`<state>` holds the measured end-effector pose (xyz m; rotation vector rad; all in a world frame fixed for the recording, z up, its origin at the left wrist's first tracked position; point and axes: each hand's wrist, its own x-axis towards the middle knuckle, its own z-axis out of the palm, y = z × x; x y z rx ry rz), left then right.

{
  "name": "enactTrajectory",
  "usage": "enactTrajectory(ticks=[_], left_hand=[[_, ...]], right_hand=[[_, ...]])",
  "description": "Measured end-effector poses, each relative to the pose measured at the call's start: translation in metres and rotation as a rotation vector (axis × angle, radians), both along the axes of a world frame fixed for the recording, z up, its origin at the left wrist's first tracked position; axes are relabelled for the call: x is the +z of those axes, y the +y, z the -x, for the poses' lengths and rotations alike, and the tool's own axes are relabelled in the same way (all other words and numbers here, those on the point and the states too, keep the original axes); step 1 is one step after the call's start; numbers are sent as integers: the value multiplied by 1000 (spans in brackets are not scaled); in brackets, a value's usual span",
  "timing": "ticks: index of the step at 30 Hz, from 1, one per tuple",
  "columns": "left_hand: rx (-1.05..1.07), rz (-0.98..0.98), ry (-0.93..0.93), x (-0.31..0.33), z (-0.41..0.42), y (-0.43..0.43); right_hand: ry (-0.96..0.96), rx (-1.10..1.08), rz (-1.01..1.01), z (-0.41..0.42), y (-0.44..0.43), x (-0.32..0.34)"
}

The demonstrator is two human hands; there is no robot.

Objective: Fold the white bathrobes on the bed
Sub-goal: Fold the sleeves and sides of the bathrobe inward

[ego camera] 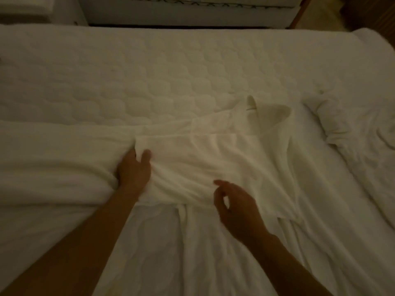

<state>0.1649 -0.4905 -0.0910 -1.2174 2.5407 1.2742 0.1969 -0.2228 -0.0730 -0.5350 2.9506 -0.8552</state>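
Observation:
A white bathrobe lies spread across the near half of the bed, its collar end pointing toward the far right. My left hand grips a bunched fold of the robe's cloth left of centre, with fingers tucked into it. My right hand hovers just over the robe's near edge, fingers curled and apart, holding nothing. A second white bathrobe lies crumpled at the right side of the bed.
The quilted white mattress cover stretches bare across the far half of the bed. Beyond the far edge stands another bed base, with a white bedside unit at the far left.

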Motion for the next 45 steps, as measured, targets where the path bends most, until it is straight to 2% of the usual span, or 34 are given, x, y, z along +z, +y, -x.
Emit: enactTrajectory(ticks=[2,5,8,11,14,18,20,23,24,25,27,31,34,36,40,43,45], left_hand=[[-16,-15,-17,10,2,3],[26,-29,9,41,1,-12],[32,-6,108,87,2,-60],[73,57,129,130,-10,-129],[139,178,56,152,-49,-208],[113,248,-145,137,-117,-268],[111,248,-136,128,-126,-268],[139,306,-73,126,-115,-258],[130,346,-60,128,-112,-258],[112,389,-49,127,-107,-258],[92,438,-32,126,-98,-263],[163,328,15,116,-85,-274],[217,341,71,101,-91,-278],[271,341,77,77,-103,-288],[264,323,-9,84,-103,-262],[270,361,13,72,-99,-257],[286,368,12,64,-100,-258]], right_hand=[[-41,-6,-118,17,-4,1],[-215,50,-265,21,-24,13],[-329,109,-275,29,-59,25],[-427,166,-276,36,-101,29],[-518,224,-320,39,-140,27],[-586,292,-501,42,-164,9],[-499,280,-507,44,-165,3],[-121,197,-427,61,-155,-3],[-3,191,-444,72,-149,-6],[35,196,-506,85,-140,-8],[-21,220,-654,108,-128,-5],[-72,354,-821,150,-116,15],[-127,461,-949,173,-115,36],[-109,390,-920,195,-110,41],[156,161,-702,239,-114,49],[244,170,-750,251,-125,36],[207,168,-791,244,-133,10]])
